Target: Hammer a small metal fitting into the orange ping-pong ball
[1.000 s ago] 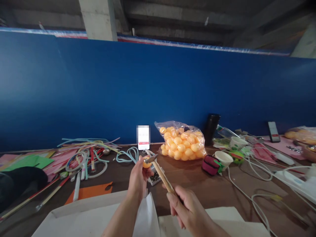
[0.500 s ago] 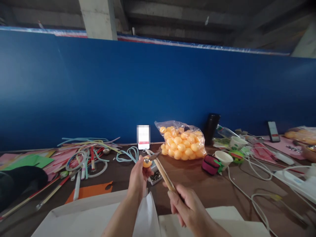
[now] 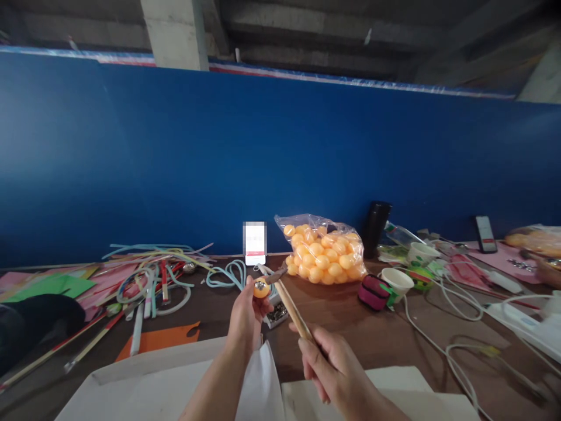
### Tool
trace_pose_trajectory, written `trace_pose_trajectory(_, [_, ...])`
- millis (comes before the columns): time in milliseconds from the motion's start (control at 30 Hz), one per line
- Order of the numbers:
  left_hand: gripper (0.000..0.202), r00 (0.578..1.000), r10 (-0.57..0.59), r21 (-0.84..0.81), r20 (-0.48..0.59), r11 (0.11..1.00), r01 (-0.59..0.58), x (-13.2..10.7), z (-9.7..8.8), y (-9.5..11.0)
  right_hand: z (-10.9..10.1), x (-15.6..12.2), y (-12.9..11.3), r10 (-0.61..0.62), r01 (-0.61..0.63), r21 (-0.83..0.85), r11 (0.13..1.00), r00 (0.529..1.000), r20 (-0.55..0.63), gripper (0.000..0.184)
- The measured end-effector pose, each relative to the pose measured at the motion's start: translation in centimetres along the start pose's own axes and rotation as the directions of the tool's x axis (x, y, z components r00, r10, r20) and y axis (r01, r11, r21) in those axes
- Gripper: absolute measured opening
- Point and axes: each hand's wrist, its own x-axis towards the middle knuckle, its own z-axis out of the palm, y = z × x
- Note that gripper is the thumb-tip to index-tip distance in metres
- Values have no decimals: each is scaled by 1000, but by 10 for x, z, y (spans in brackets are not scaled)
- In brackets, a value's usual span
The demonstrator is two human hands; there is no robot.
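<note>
My left hand point(image 3: 246, 313) is closed around an orange ping-pong ball point(image 3: 262, 294), thumb and fingers at its sides. On top of the ball is a shiny silvery patch, too small to make out. A hammer point(image 3: 294, 313) with a pale wooden handle is in my right hand point(image 3: 326, 359), fingers wrapped round the lower handle. Its dark, rusty-looking head lies just above the ball's right side; whether they touch I cannot tell. Partly hidden behind my left fingers, a small white box point(image 3: 277, 313) holds many tiny metal pieces.
A clear bag of orange balls point(image 3: 324, 257) sits behind the hammer, a phone point(image 3: 255, 248) stands behind the ball. Flexible tubes and coloured paper point(image 3: 70, 286) crowd the left. Right are a pink pouch point(image 3: 372, 292), a paper cup point(image 3: 398, 282) and cables. White paper point(image 3: 144, 386) lies under my forearms.
Almost nothing differs. The hammer head sits very slightly to the right of where it was; both hands keep the same hold.
</note>
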Motion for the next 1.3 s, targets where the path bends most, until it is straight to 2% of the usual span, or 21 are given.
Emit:
trace_pose_trajectory(100, [27,1000,0,-1,31,1000,0,0,0,-1,0,0,0,1,0,-47,999,1000,18,48])
trace_pose_trajectory(267, [30,1000,3,22,-19,1000,-2,0,1,-2,0,0,-1,-1,1,-25,1000,1000,-9,48])
trace_pose_trajectory(933, [30,1000,17,34,8,999,-18,1,-2,-3,2,-1,-3,7,-5,-74,997,1000,20,44])
trace_pose_trajectory(1033, [32,1000,24,40,-8,999,-24,2,-2,-4,2,-1,-3,-5,5,-57,998,1000,9,45])
trace_pose_trajectory(1133, [33,999,24,38,28,999,-25,3,-3,-5,2,-1,-4,9,-8,-72,997,1000,6,47])
trace_pose_trajectory(1300, [33,999,32,39,0,999,-32,1,-2,-3,2,2,-2,-7,5,-61,998,999,-43,43])
